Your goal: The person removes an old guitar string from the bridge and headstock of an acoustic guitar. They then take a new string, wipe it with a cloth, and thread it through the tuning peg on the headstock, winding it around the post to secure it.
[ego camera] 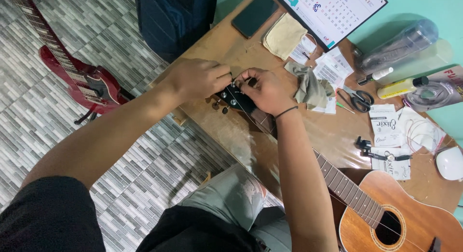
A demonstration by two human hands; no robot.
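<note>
Head: both hands [231, 85] pinching headstock [235, 100].

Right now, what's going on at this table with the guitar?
A person has both hands at the dark headstock of an acoustic guitar lying across a wooden table. The left hand and right hand pinch a thin string by the tuning pegs. Scissors, string packets, cloths and a phone lie nearby. A red electric guitar rests on the tiled floor.
</note>
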